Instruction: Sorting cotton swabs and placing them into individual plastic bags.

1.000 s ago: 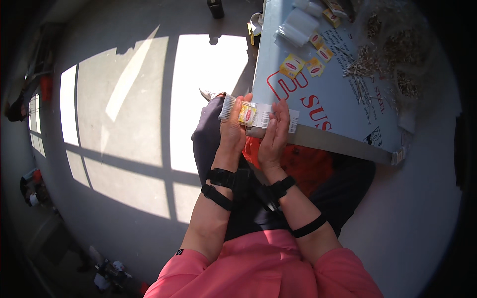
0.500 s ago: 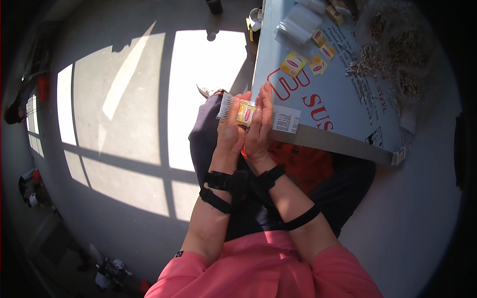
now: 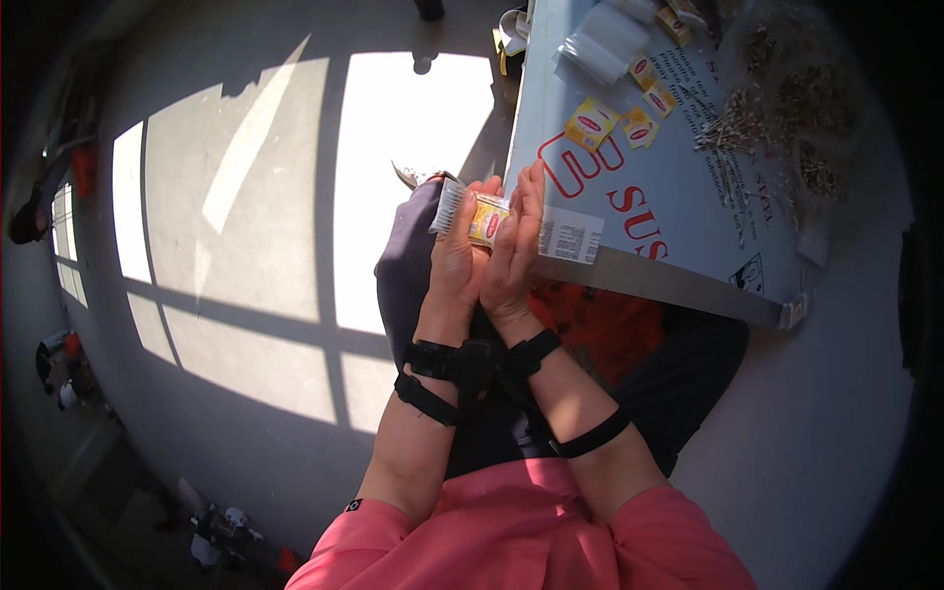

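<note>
Strong sun falls on the grey concrete floor (image 3: pixel 246 246) in big bright window shapes, with dark bar shadows between them. The patch near the far middle is so white it glares. The picture's corners go black, and straight lines bend near the rim. The middle looks sharp.

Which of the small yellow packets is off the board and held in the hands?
The yellow packet pressed between the left hand and right hand; the other yellow packets lie flat on the board.
</note>
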Available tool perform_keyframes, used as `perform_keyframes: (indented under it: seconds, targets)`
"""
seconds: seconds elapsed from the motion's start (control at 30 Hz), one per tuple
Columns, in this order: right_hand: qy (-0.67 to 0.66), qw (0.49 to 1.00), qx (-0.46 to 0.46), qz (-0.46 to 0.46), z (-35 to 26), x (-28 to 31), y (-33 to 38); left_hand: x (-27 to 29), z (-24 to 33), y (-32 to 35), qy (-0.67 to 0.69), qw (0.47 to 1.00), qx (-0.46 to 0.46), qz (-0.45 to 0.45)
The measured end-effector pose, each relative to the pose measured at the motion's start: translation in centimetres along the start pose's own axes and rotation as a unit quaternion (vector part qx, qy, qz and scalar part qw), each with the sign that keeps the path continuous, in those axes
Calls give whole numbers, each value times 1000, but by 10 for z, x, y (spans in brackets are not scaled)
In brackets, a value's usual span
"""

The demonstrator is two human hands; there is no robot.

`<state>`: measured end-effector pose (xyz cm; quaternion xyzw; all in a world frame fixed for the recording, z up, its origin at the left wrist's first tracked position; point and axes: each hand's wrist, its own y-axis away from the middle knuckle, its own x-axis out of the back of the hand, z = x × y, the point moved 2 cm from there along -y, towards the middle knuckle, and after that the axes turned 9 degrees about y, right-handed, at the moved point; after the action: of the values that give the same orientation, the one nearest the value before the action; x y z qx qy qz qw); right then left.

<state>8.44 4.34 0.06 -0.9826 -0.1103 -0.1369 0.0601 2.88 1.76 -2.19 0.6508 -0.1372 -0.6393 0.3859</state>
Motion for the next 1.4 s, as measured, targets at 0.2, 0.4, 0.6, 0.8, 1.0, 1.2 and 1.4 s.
perform_keyframes:
  seconds: [0.2,0.4,0.6,0.8,1.0,1.2,1.4]
  targets:
    - [17,999,42,6,5,0,0,-1,-2,-1,1,1000,6,2]
    - [22,999,45,-7,3,-6,-2,3,6,-2,36,999,-5,-13]
    - [17,999,23,-28,0,-9,-3,4,10,-2,37,999,-13,-6]
    - [-6,998,43,-45,-4,-22,-1,12,25,-6,-24,999,-28,-13]
    - [-63,992,63,-89,-24,-41,-7,-4,46,6,3,996,-91,-1]
    - [-151,987,13,-51,-66,-1,-30,-35,59,30,22,988,-122,-88]
    - [-161,954,-137,-211,-103,65,-36,-74,46,81,30,987,-110,-110]
